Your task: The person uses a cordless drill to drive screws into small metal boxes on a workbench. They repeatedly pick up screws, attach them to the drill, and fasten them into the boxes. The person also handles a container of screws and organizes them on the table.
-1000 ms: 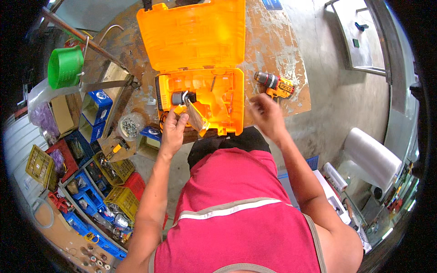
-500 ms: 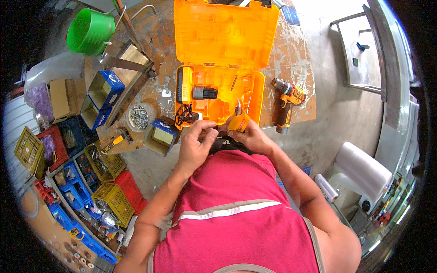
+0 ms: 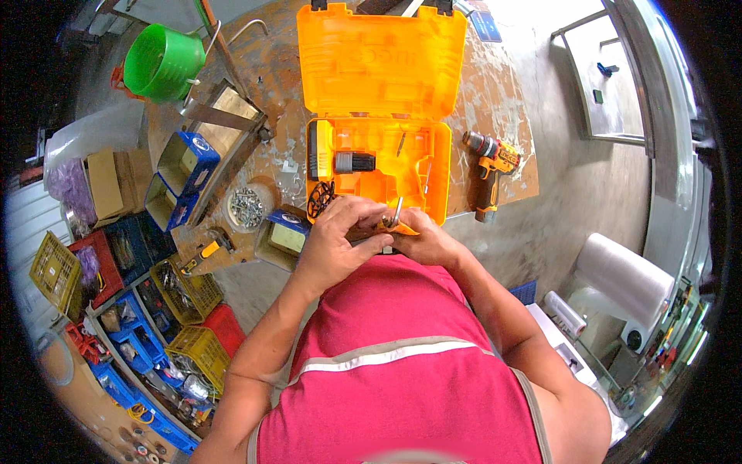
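In front of my shirt, both hands meet over a small orange holder (image 3: 403, 229) with metal bits sticking up from it. My right hand (image 3: 430, 242) is closed around its right side. Thumb and bent fingers of my left hand (image 3: 338, 238) come together at its left end; what they grip is hidden. Just beyond the hands lies an open orange tool case (image 3: 441, 172), lid laid back. Inside are a yellow and black charger (image 3: 319, 151), a dark battery-like block (image 3: 355, 162), a coiled black cable (image 3: 320, 199) and a thin bit (image 3: 401, 145).
A cordless drill (image 3: 491, 166) lies on the worn table (image 3: 495, 100), right of the case. At left are a tub of screws (image 3: 246, 209), blue boxes (image 3: 189, 162), a yellow-handled tool (image 3: 207, 251), a metal frame (image 3: 220, 116) and a green bucket (image 3: 158, 63). Crates (image 3: 197, 356) stand at lower left.
My left hand has moved right and forward, onto the left end of the orange holder. The holder has turned in my right hand, and the view has shifted slightly.
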`<act>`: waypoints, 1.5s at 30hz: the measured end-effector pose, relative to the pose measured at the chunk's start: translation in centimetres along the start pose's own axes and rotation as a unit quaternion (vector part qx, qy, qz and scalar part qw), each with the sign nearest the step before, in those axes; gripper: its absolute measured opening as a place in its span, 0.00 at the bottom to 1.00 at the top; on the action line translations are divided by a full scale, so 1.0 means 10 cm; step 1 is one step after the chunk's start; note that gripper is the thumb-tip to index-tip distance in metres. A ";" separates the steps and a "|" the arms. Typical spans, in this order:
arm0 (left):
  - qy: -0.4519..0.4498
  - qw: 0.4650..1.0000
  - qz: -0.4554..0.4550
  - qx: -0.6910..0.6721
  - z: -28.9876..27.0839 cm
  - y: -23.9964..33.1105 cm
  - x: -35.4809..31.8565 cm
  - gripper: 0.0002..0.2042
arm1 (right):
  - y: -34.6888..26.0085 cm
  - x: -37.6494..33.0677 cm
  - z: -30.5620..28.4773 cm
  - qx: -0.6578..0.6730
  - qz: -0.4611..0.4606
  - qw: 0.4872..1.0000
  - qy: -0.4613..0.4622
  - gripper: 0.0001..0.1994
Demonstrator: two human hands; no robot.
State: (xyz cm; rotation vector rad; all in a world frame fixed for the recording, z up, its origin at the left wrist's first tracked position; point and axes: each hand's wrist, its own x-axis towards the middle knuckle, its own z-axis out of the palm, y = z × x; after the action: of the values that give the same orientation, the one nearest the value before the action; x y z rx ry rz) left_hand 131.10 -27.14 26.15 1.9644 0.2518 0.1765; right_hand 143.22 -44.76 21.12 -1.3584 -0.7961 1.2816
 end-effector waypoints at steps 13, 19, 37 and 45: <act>0.016 0.996 0.085 0.036 0.00 -0.02 -0.04 0.15 | -0.01 0.10 -0.01 -0.146 -0.124 0.981 0.017 0.24; 0.032 0.993 0.102 0.056 0.05 -0.05 -0.06 0.14 | -0.08 0.10 0.05 -0.100 -0.067 0.991 0.054 0.25; 0.041 0.997 -0.013 0.065 -0.03 -0.02 0.07 0.08 | -0.07 0.07 -0.07 -0.267 -0.026 0.958 0.105 0.15; -0.098 0.915 -0.262 -0.292 -0.07 -0.54 0.07 0.04 | -0.48 -0.11 -0.12 -0.332 0.068 0.933 0.120 0.15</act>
State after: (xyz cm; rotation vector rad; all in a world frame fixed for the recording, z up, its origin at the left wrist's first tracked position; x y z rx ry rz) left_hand 131.10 -24.24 21.54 1.2528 0.5179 -0.2695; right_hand 145.08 -45.08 25.82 -2.0965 -1.0231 0.9462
